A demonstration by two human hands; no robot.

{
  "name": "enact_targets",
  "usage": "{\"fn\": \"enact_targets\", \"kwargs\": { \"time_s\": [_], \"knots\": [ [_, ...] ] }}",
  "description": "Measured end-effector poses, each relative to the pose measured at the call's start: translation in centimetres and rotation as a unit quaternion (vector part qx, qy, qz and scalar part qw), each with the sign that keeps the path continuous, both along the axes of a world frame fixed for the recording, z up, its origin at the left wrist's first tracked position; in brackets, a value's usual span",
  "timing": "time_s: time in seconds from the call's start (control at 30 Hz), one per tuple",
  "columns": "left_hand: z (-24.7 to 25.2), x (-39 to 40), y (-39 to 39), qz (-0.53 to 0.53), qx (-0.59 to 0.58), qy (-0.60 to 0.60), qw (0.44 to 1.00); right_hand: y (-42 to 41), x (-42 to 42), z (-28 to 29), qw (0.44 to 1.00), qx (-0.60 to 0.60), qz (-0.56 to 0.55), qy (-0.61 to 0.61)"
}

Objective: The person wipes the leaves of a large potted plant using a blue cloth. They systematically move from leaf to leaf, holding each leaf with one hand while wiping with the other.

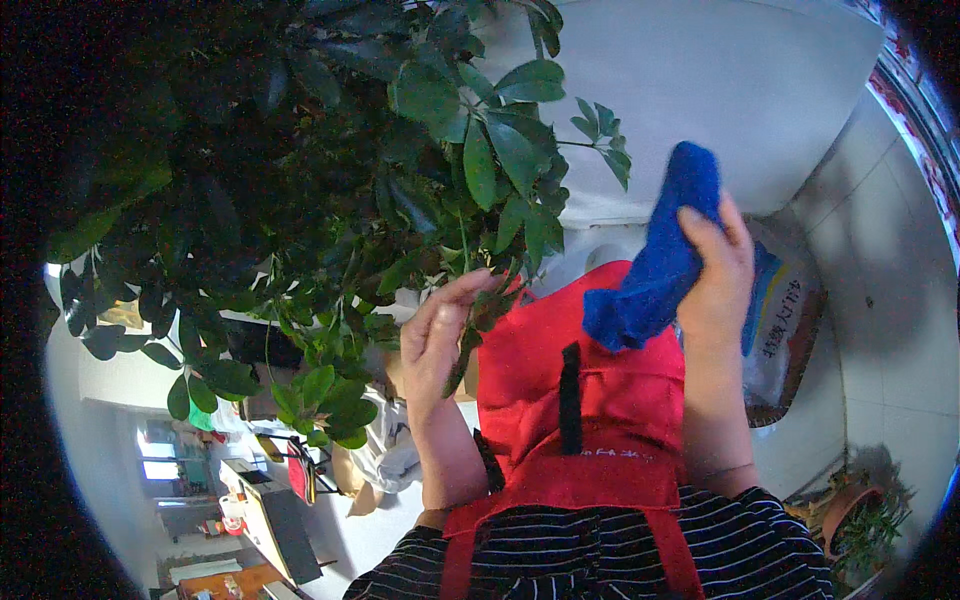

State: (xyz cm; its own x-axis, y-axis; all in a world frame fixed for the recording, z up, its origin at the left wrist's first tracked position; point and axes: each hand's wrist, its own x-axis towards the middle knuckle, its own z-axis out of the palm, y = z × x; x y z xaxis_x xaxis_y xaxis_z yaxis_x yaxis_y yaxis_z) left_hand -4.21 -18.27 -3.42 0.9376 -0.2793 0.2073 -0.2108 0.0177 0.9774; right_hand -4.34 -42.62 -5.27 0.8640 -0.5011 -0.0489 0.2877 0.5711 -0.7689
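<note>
A bunched blue cloth [652, 277] is in my right hand [716, 262], its upper end sticking up past my fingers and its lower end hanging before my red apron [577, 390]. My left hand [439, 337] is at the lower edge of a large, leafy green potted-type plant [480, 142], fingers bent. A dark leaf [469, 341] lies along its thumb and palm side; whether the fingers pinch it cannot be told. Glossy oval leaves spread in clusters above and left of that hand. The cloth is apart from the leaves.
A pale wall panel [697, 82] stands beyond the plant. Right of my arm is a bag bearing writing [780, 330]. A smaller potted plant [851, 517] stands at lower right on the tiled floor. At lower left are a folding chair [301, 469] and a dark-sided cabinet [277, 517].
</note>
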Motion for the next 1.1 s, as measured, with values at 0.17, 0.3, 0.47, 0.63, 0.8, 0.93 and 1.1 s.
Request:
{"fn": "enact_targets", "kwargs": {
  "time_s": [0.17,0.3,0.47,0.63,0.8,0.93,1.1],
  "knots": [
    [-0.4,0.2,-0.3,0.125,0.260,-0.065,0.955,-2.7,-0.1,0.1,0.986,0.132,0.038,-0.093],
    [-0.8,0.5,-0.7,0.201,0.374,-0.214,0.880,-3.8,-0.3,-0.1,0.919,0.255,0.178,-0.242],
    [0.1,0.8,-1.1,0.252,0.491,-0.433,0.713,-3.5,-0.5,0.3,0.911,0.269,0.203,-0.236],
    [1.5,1.8,-0.1,-0.049,0.590,-0.476,0.650,-2.8,-0.6,0.5,0.914,0.261,0.222,-0.219],
    [2.7,2.8,1.0,-0.022,0.510,-0.443,0.737,-2.1,-0.8,0.3,0.917,0.258,0.232,-0.197],
    [2.1,3.0,0.5,0.109,0.383,-0.358,0.845,-1.2,-0.7,0.3,0.943,0.238,0.204,-0.113],
    [0.2,4.2,1.2,0.114,0.314,-0.178,0.926,-1.0,-0.8,0.1,0.941,0.227,0.219,-0.124]
  ]
}}
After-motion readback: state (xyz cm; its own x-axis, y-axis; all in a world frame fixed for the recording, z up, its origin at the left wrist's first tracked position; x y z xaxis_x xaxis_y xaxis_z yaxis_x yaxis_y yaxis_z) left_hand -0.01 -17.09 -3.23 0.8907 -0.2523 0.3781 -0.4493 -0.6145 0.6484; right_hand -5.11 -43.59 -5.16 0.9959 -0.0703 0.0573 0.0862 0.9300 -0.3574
